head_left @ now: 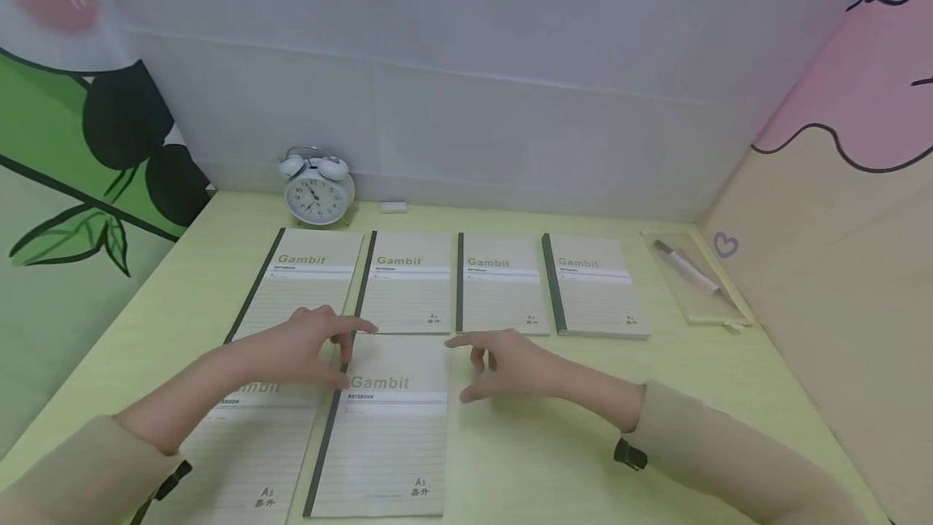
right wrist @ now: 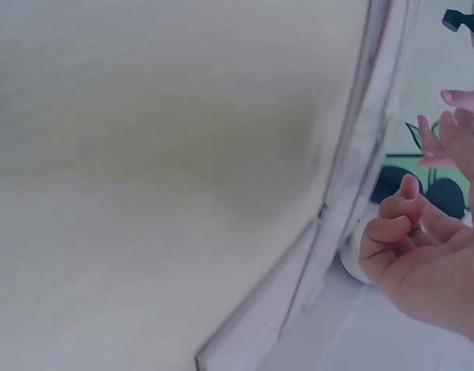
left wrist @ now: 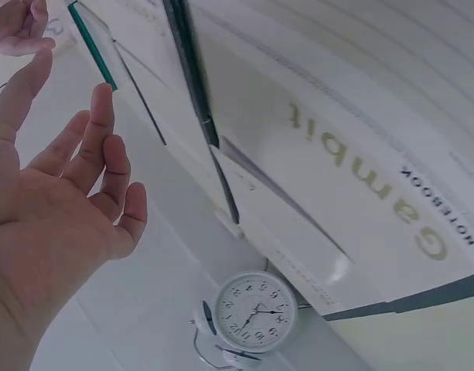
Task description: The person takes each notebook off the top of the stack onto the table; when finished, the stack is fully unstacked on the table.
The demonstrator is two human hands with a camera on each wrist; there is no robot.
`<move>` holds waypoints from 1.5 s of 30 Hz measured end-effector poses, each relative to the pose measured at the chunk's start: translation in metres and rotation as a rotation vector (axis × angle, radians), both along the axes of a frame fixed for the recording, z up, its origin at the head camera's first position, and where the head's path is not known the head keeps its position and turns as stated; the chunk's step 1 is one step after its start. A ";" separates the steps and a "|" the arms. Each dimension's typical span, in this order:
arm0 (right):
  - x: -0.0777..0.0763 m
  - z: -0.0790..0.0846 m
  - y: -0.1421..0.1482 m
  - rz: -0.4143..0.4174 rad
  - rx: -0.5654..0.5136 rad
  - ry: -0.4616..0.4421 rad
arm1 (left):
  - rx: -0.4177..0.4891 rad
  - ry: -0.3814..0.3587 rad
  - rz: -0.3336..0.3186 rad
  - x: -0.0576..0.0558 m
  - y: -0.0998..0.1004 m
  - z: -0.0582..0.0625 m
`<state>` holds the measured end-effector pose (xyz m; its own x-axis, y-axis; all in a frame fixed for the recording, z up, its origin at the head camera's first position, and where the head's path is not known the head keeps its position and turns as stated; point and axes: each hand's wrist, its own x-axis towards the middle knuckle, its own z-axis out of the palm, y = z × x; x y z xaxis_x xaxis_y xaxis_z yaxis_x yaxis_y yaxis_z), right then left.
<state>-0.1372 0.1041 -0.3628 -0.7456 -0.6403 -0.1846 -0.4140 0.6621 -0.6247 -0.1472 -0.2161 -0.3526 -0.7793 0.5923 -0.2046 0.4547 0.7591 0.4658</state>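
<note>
A cream notebook (head_left: 386, 460) marked "Gambit", with a dark spine, lies flat in the front row. My left hand (head_left: 306, 347) is at its upper left corner, thumb by the spine and index finger extended over the top edge. In the left wrist view, the fingers of the left hand (left wrist: 74, 178) are loosely bent with nothing held. At the notebook's upper right corner is my right hand (head_left: 510, 364), index finger pointing at the corner and other fingers bent. The right wrist view shows the right hand (right wrist: 422, 255) holding nothing. Whether either hand touches the notebook, I cannot tell.
Another notebook (head_left: 226, 460) lies to the left, partly under my left arm. Behind are several like it, including a far-right notebook (head_left: 598, 298). A white alarm clock (head_left: 317, 194), small white block (head_left: 394, 207) and clear pouch with a pen (head_left: 688, 267) sit farther back.
</note>
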 end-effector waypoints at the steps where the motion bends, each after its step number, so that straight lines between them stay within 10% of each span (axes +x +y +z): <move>1: -0.001 0.004 0.003 0.002 -0.006 0.007 | 0.004 0.002 0.001 -0.001 0.002 0.004; 17: -0.020 0.055 0.083 -0.025 -0.120 0.253 | 0.238 0.096 -0.050 -0.020 0.065 0.045; 30: -0.040 0.080 0.151 -0.187 -0.126 0.410 | 0.415 0.097 -0.031 -0.048 0.132 0.037; 45: -0.067 0.047 0.209 -0.316 -0.176 0.385 | 0.512 0.008 -0.005 -0.083 0.203 0.003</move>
